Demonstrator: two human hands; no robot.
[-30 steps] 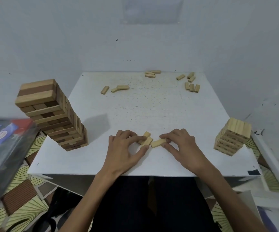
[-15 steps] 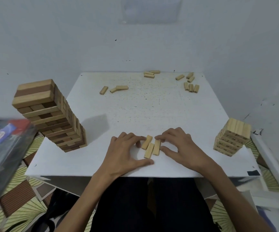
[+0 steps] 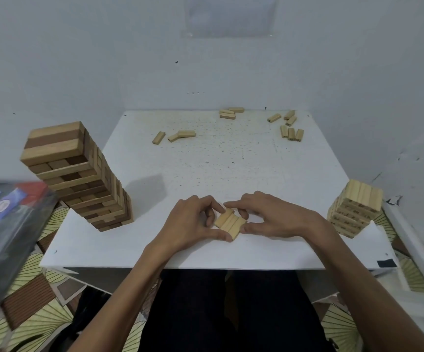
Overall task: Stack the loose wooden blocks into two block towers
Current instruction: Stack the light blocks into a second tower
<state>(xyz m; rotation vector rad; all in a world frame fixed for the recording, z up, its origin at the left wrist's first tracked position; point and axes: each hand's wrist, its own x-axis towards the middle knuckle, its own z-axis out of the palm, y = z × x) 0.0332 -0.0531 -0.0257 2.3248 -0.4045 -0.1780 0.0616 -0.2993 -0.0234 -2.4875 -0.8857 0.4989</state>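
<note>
Pale wood, likely light, stiff and smooth: three-block row (image 3: 230, 223) at 6 o'clock on table (image 3: 205, 161), left hand (image 3: 193, 222) and right hand (image 3: 274, 217) both pinching its sides with curled fingers; squeeze long outer faces evenly or the centre one probably slips out.

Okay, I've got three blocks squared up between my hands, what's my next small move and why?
Probably lift the three blocks as one layer toward the right tower. They lie side by side, touching, with the left hand and right hand pinching their ends, and their pale wood matches that tower.
</note>
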